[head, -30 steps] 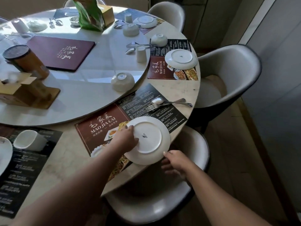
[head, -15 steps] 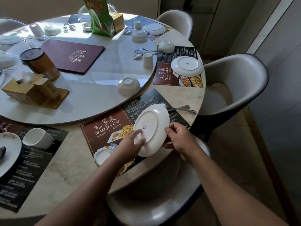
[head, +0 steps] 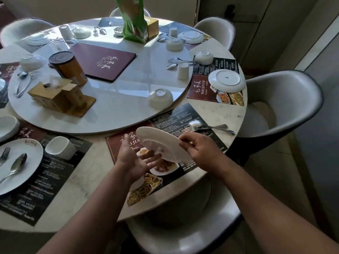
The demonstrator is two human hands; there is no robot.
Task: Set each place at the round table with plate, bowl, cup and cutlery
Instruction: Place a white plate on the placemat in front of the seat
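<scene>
The plate (head: 161, 143) was off the bench, tilted above the maroon-and-black placemat (head: 185, 114) at the near place. Its long axis ran from a raised left edge down to a lower right edge, and a plain white face was turned toward the camera. The left hand (head: 134, 158) lay palm up below the plate's lower rim with its grip wide and its fingers (head: 154, 159) spread and straight; whether they touched the plate could not be told. The right hand (head: 200, 151) pinched the right rim, thumb over the near face and the other fingers curled behind, so the plate hung from that grip. Both forearms reached in from the bottom edge of the view. On the bench's left side a set plate (head: 31, 158) carried a fork (head: 4, 154) and a spoon (head: 17, 165), with a white cup (head: 60, 147) on its side just beside it. A round turntable (head: 119, 107) filled the middle of the bench, and an upturned bowl (head: 160, 98) sat near its front edge. Right of the held plate, a second spoon and fork (head: 211, 126) lay together on the placemat. Further right, an upside-down plate (head: 226, 80) rested on another placemat near the pale marble rim (head: 238, 114). A grey shell chair (head: 293, 99) stood against that side, with pale wall panels behind it.
</scene>
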